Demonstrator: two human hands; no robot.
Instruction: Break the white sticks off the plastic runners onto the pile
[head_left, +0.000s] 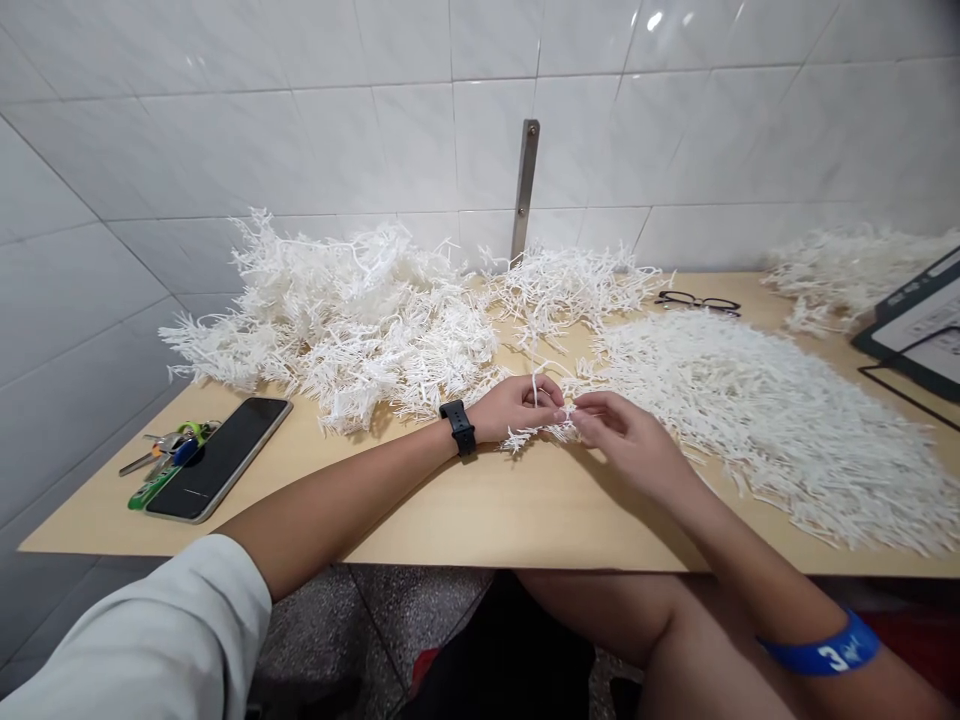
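Above the front middle of the table, my left hand (pixel 517 408) and my right hand (pixel 619 430) are close together with fingers pinched. Between them is a white branching plastic piece (pixel 517 438), its small twigs sticking out below my left fingers. A thin white stem rises over my left hand. Both sets of fingertips meet on this piece. Behind my left hand spreads a tangled heap of white branched pieces (pixel 360 310). To the right of my right hand lies a broad, flatter pile of small loose white pieces (pixel 757 410).
A phone (pixel 217 460) lies at the table's left, beside a bunch of keys (pixel 169 450). Glasses (pixel 697 302) rest behind the flat pile. At the right edge stands a dark-framed tilted object (pixel 915 330) with a cable. A metal bar (pixel 525 190) is fixed to the tiled wall.
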